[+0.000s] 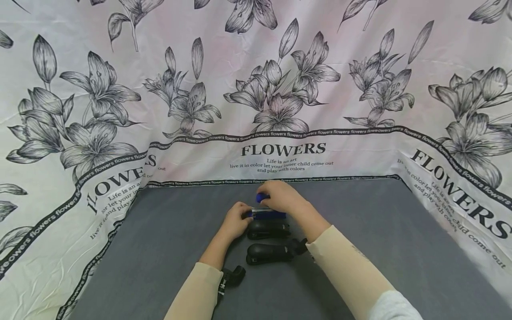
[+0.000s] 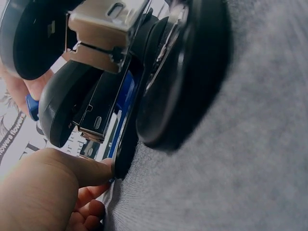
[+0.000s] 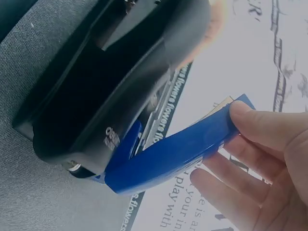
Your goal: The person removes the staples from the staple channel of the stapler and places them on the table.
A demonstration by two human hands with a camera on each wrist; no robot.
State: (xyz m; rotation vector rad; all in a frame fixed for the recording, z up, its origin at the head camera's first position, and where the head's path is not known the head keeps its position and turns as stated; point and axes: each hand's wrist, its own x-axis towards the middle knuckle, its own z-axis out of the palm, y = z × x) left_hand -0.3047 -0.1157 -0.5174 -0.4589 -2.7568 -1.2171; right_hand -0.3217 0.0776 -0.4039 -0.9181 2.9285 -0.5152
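Observation:
A blue stapler [image 1: 269,215] lies at the far end of a row of staplers, its blue top cover [image 3: 178,149] swung up from the metal staple channel. My right hand [image 1: 282,195] pinches the free end of that cover between thumb and fingers. At the stapler's left end, my left hand [image 1: 235,220] pinches the base with thumb and fingertips. Nearer to me lies a black stapler [image 1: 268,230], close beside the blue one. A second black stapler [image 1: 268,253] lies nearer still. In the left wrist view, the black staplers hide most of the blue one.
The staplers lie on a grey tabletop [image 1: 180,249]. Behind and at both sides hangs a white cloth [image 1: 192,155] printed with flowers and lettering. A black wrist camera [image 1: 236,275] sits by the left forearm.

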